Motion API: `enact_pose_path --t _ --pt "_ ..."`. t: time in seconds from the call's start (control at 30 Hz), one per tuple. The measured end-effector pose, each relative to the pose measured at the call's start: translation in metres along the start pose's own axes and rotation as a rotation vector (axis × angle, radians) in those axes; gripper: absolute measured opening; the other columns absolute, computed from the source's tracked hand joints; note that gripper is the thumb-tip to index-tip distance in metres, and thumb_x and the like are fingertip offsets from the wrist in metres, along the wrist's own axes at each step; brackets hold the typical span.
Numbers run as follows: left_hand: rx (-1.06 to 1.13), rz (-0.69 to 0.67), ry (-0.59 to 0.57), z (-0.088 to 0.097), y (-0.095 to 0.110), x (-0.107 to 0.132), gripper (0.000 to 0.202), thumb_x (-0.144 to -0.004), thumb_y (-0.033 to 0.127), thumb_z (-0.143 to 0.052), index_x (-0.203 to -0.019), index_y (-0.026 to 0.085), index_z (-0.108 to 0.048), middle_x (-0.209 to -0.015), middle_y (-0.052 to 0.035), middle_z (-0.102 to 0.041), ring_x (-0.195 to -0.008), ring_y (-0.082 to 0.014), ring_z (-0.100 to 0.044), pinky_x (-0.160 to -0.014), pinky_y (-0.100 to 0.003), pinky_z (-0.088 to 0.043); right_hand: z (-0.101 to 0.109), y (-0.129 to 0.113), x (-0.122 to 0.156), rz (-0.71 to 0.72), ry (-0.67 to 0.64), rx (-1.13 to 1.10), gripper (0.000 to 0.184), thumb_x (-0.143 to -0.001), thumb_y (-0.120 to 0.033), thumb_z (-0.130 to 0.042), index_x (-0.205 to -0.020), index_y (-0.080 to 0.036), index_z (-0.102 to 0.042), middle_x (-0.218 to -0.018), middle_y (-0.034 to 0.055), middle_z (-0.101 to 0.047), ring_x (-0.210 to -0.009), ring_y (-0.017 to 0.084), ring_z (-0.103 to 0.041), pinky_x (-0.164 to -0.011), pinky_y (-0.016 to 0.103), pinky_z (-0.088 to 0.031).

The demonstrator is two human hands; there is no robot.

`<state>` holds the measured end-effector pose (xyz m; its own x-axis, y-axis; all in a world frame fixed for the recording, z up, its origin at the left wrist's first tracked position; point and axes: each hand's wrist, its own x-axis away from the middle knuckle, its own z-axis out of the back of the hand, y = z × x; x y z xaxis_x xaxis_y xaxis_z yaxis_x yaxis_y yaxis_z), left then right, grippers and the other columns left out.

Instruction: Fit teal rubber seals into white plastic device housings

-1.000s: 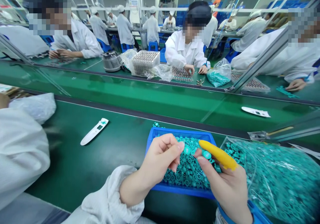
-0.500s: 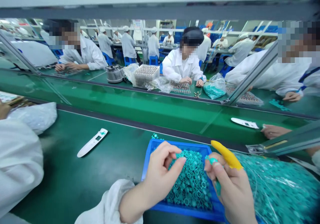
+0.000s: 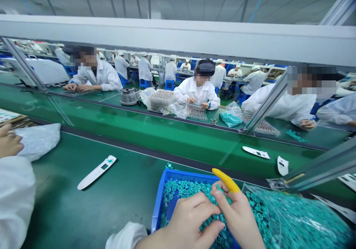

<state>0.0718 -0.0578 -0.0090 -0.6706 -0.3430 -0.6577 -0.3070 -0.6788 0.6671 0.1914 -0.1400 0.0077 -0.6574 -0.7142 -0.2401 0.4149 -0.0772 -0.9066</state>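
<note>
A: What is the right hand (image 3: pixel 240 212) holding?

B: A small teal plastic piece (image 3: pixel 219 188), pinched at the fingertips, which cover part of it. One finger wears a yellow finger cot (image 3: pixel 226 179) and points up and to the left.

A: And the left hand (image 3: pixel 191 219)?

B: It's just beside the right one, a bit lower and nearer the camera. Thumb and forefinger are parted by a narrow gap; I can't see into the palm.

A: What lies under them?

B: A blue plastic bin (image 3: pixel 156 208) of loose teal parts (image 3: pixel 182 186), standing on the green tabletop (image 3: pixel 125 193). A few spare ones sit just behind its far rim.

A: Anything to the sides?

B: Near the bin's right side there's a clear plastic bag (image 3: pixel 303 215) packed with teal parts. Well off to the left lies a white casing (image 3: pixel 97 173) with a dark window and a teal button near one end.

A: Who else is close by?

B: At the far left, a co-worker's hand (image 3: pixel 9 141) is next to a crumpled translucent bag (image 3: pixel 41 139).
</note>
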Motion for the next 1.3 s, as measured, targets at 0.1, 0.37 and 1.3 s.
enact_pose_path --t 0.1,0.37,1.3 --pt "-0.021 0.008 0.019 -0.002 -0.002 0.001 0.016 -0.08 0.025 -0.056 -0.08 0.014 -0.068 -0.067 -0.0066 -0.065 -0.053 -0.014 -0.057 -0.048 -0.023 -0.041 0.006 0.004 -0.008 -0.017 -0.063 0.21 0.029 -0.07 -0.05 -0.067 -0.074 -0.021 -0.066 -0.056 -0.0024 -0.057 -0.045 0.013 -0.05 -0.047 0.026 -0.041" --pt "-0.017 0.025 -0.034 -0.003 -0.001 0.001 0.028 -0.08 0.035 -0.059 -0.098 0.014 -0.065 -0.078 -0.0091 -0.067 -0.053 -0.0145 -0.058 -0.045 -0.023 -0.045 -0.003 -0.007 0.009 -0.168 0.112 -0.376 0.034 -0.085 -0.053 -0.051 -0.077 -0.022 -0.06 -0.051 -0.0046 -0.043 -0.045 0.01 -0.038 -0.042 0.023 -0.034" --pt "-0.024 0.076 0.193 0.028 -0.006 -0.009 0.025 -0.083 0.012 -0.057 -0.101 0.019 -0.071 -0.079 -0.0057 -0.065 -0.062 -0.0104 -0.059 -0.053 -0.02 -0.049 -0.033 -0.039 0.005 -0.861 0.139 -1.426 0.029 -0.087 -0.033 -0.049 -0.095 -0.016 -0.07 -0.103 0.0075 -0.069 -0.104 0.017 -0.062 -0.081 0.027 -0.056"
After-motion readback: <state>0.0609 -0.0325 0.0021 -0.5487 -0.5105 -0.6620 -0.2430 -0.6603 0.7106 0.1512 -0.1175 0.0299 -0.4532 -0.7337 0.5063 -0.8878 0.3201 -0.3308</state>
